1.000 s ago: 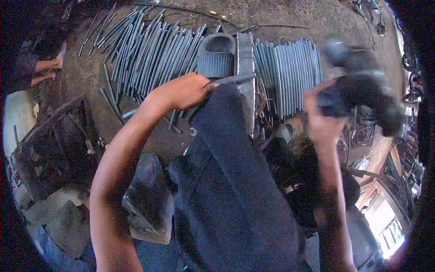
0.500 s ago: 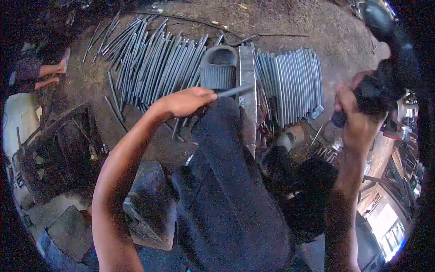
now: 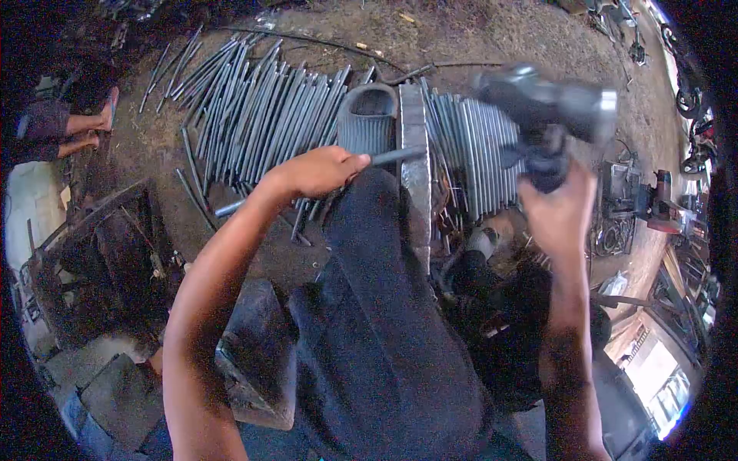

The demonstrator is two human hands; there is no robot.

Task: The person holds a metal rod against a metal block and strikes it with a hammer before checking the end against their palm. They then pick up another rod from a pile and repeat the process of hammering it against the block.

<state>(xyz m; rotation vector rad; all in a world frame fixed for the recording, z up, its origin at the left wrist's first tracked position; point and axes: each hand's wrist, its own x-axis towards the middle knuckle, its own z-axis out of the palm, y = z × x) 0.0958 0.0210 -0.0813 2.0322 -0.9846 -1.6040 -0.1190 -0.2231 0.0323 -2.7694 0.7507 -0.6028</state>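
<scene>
My left hand (image 3: 327, 170) is closed around one end of a short grey metal rod (image 3: 396, 156). The rod's far end rests over or just above a narrow upright metal block (image 3: 415, 192). My right hand (image 3: 557, 203) grips a heavy hammer (image 3: 542, 104), blurred by motion, its dark head with a shiny end raised to the right of the block. Beside the block, just past my dark-clothed knee (image 3: 369, 200), stands a grey ribbed hollow piece (image 3: 367, 132).
Many loose metal rods (image 3: 265, 115) lie on the dirt floor to the left, and a neater row of rods (image 3: 488, 154) lies right of the block. A dark metal frame (image 3: 100, 253) stands at left. Another person's foot (image 3: 108, 115) shows at the far left.
My right hand has swung the hammer leftward from the right edge, toward the block. My left hand and the rod have stayed nearly in place.
</scene>
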